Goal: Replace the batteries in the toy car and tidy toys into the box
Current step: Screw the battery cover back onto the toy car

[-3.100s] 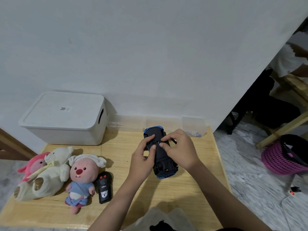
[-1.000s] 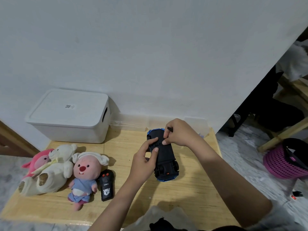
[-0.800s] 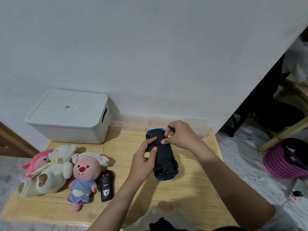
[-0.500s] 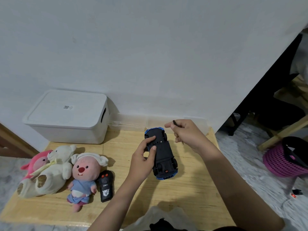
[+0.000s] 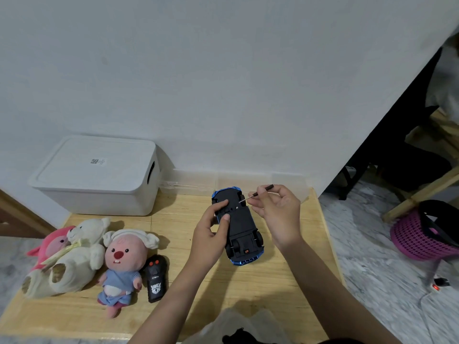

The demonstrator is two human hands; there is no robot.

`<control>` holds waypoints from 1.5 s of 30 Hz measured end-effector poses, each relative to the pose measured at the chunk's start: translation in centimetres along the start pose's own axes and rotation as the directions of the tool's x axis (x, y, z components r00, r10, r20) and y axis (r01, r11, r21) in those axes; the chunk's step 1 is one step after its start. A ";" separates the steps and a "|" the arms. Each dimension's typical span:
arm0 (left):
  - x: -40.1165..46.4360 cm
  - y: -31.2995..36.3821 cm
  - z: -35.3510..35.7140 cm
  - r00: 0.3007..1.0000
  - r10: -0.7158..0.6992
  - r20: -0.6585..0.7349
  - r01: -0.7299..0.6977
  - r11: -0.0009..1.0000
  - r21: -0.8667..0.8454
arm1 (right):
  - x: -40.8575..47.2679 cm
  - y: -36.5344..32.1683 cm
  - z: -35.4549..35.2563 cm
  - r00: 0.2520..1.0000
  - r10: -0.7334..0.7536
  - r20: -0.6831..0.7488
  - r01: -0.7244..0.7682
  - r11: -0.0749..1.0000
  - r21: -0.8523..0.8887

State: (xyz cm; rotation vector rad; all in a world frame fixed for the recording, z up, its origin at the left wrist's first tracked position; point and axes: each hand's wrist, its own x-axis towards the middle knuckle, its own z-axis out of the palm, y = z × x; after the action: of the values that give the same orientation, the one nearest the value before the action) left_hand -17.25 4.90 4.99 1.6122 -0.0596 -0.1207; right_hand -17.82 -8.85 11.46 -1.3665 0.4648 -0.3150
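The blue toy car lies upside down on the wooden table, its black underside facing up. My left hand grips the car's left side, thumb and fingers on the underside. My right hand pinches a small black screwdriver, whose metal tip points down-left at the car's underside near the front. The white lidded storage box stands at the back left against the wall.
Three plush toys lie at the table's left: a pink one, a cream bear and a pink-faced doll in blue. A black remote control lies beside the doll. Clear plastic trays line the wall. A pink basket sits on the floor at right.
My right hand lifted off the car's underside and drew back to the right, and now holds the screwdriver with its tip aimed at the car. My left hand stayed on the car.
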 end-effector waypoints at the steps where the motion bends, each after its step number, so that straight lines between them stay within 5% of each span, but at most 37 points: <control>1: 0.0 0.1 0.0 1.000 -0.003 -0.002 0.003 1.000 -0.006 | -0.2 0.3 0.2 1.000 -0.028 -0.006 0.028 0.999 -0.017; 14: -0.3 0.5 0.1 1.000 0.008 -0.015 -0.008 1.000 -0.014 | -1.4 2.2 0.7 0.969 -0.239 -0.054 0.227 0.959 -0.169; 31: -0.4 0.3 -0.2 0.999 0.015 -0.031 -0.015 1.000 0.004 | -1.4 2.4 0.7 0.928 -0.363 0.081 0.370 0.882 -0.291; 37: -0.4 0.1 -0.4 0.999 0.014 -0.041 -0.013 1.000 0.018 | -1.7 2.7 0.5 0.839 -0.499 0.215 0.540 0.721 -0.434; 45: -0.7 0.1 -0.3 0.999 0.025 -0.027 -0.025 1.000 0.017 | -1.3 2.4 0.6 0.857 -0.467 0.216 0.512 0.727 -0.458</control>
State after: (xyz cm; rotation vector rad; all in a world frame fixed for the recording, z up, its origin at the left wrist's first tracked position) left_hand -17.89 5.32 5.11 1.6289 -0.0599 -0.0792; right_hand -18.73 -7.29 9.39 -2.0138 0.0917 -0.5975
